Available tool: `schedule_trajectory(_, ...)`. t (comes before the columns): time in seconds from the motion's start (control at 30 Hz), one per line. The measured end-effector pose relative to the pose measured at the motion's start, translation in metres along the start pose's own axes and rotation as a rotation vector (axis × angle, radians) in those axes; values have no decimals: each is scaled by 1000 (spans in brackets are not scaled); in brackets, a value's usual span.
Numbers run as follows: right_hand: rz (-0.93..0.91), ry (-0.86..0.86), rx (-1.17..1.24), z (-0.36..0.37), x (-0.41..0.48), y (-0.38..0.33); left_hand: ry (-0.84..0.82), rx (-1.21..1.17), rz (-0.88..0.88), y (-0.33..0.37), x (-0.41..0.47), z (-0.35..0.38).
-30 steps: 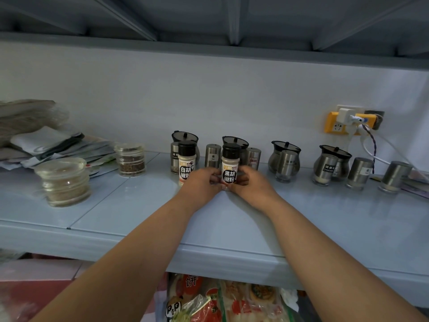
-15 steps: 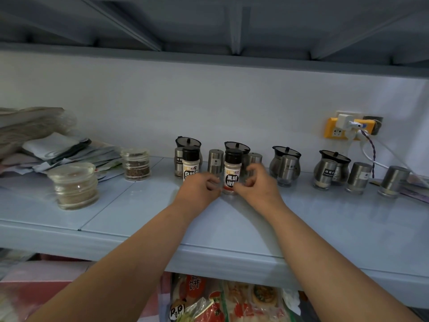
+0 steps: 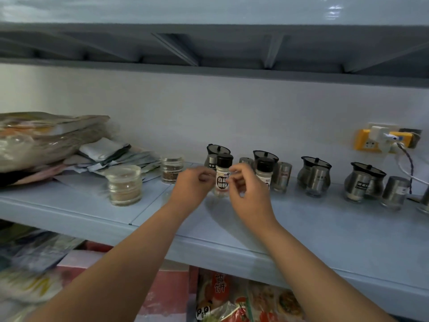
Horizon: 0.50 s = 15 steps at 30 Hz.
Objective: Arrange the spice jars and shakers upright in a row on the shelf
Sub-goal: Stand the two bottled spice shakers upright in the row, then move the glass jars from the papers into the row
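L grip [image 3: 193, 185], R grip [image 3: 249, 189] curled | pepper shaker [image 3: 222, 182] upright between | contact unclear

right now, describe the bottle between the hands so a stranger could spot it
On the pale blue shelf, a row of steel shakers lines the wall. Near its left end a small bottle stands upright between the left hand and right hand. Unlike the steel shakers it has a black cap and white label; a similar bottle stands behind the right hand.

pale blue shelf [image 3: 325, 228], black-capped white pepper shaker [image 3: 222, 182] (black label patch), silver steel shaker [image 3: 394, 192], yellow socket [image 3: 369, 143]
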State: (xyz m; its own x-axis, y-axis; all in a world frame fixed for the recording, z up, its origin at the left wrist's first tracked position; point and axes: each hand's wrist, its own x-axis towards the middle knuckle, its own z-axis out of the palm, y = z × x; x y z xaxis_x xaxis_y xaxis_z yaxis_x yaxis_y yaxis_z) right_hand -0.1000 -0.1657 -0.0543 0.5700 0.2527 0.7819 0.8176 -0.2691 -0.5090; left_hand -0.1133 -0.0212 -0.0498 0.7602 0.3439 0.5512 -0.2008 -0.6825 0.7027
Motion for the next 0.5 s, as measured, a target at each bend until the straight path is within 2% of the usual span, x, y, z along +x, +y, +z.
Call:
schedule_trajectory(0.13,73,-75,57,34,5,-13,127,-231,-115,-14,9,-17)
schedule_trajectory(0.33,263,-177,70,81,29,-19,315,-325,-214,-30,28,-23)
schedule_trajectory(0.5,370,-251,60,115,47,-13,375,-404,-325,-31,45,-16)
